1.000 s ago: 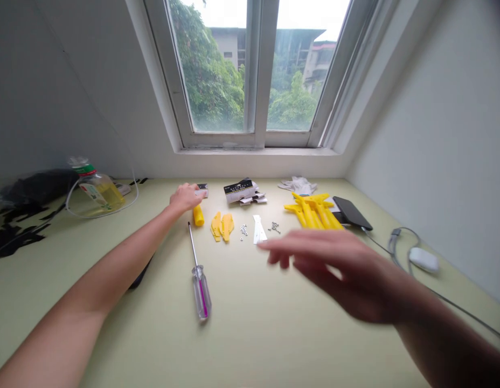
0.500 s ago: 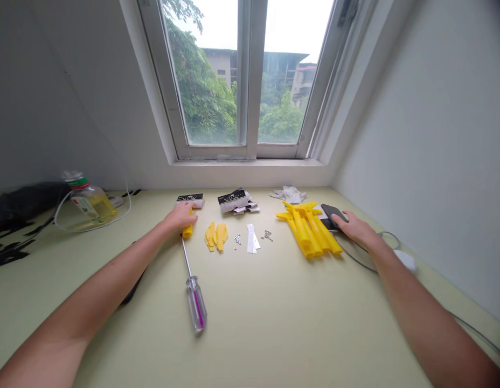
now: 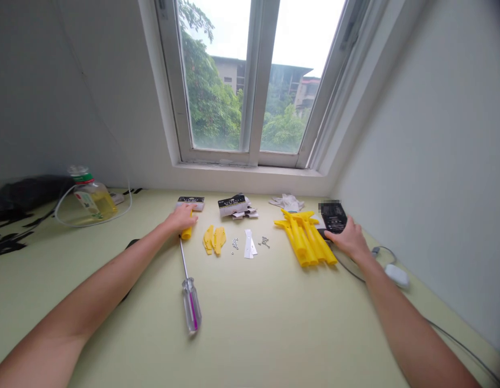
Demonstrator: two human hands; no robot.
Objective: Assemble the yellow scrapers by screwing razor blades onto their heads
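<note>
My left hand (image 3: 182, 219) is closed around a yellow plastic handle (image 3: 187, 233) at the left of the work area; its upper part is hidden by my fingers. Just below it, a screwdriver (image 3: 191, 307) with a clear and purple grip lies with its shaft pointing at that hand. On the right, my right hand (image 3: 350, 240) grips a black smartphone (image 3: 334, 220) by its lower edge, its screen tilted toward me. Beside the phone lies a pile of yellow plastic handles (image 3: 308, 240). Flat yellow plates (image 3: 219, 240), small nuts (image 3: 235, 243), white strips (image 3: 248, 245) and small screws (image 3: 264, 242) lie between my hands.
Black-and-white packaging cards (image 3: 233, 206) and a crumpled white glove-like item (image 3: 288, 202) lie at the back, below the window. A bottle of yellow liquid (image 3: 92, 198) stands far left, ringed by a white cable. A white charger (image 3: 396, 276) and cables lie at right.
My right hand has turned the phone up so its screen faces me. My left hand stays on the yellow handle. The view has shifted slightly.
</note>
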